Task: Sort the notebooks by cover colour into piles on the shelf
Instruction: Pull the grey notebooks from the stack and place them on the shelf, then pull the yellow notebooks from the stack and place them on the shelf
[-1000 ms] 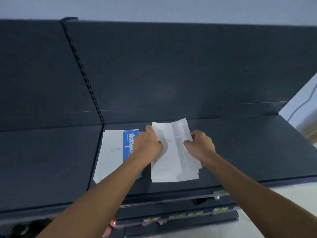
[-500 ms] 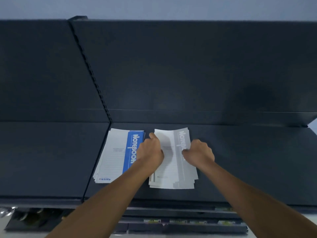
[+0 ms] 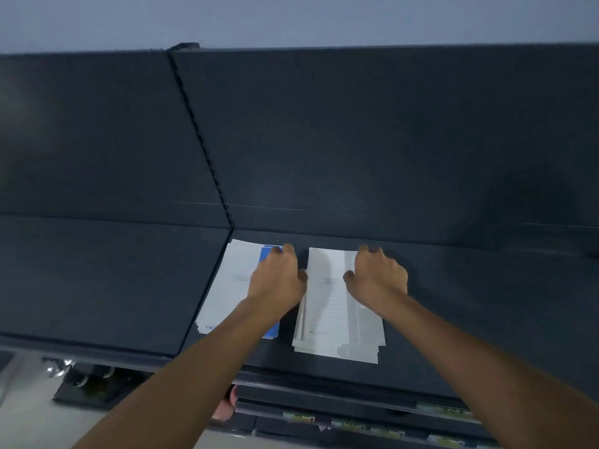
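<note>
Head view. Two piles of notebooks lie side by side on the dark shelf [image 3: 470, 303], close together but apart.

The blue-striped pile [image 3: 231, 286] sits under the left hand [image 3: 275, 280]. This hand lies palm down on the blue band, with the fingers reaching to the pile's far edge and nothing lifted.

The grey-striped pile [image 3: 327, 306] lies just to the thumb side of the right hand [image 3: 379, 277]. This hand is arched and spread wide, with its fingertips [image 3: 364, 249] at the pile's far right corner and the thumb resting on the cover. It shows no pinch on any single notebook.

Step in hand, as judged: the sorting itself appears done, since no loose notebook shows beyond either hand. Each hand is squaring its own pile. The grey pile is the less tidy one, with near edges stepped and fanned below the right wrist.

The next move calls for light inward pressure along the long edges and a tap at the near edge to bring the covers flush. The two colours must not slide together across the narrow gap between the thumbs.
</note>
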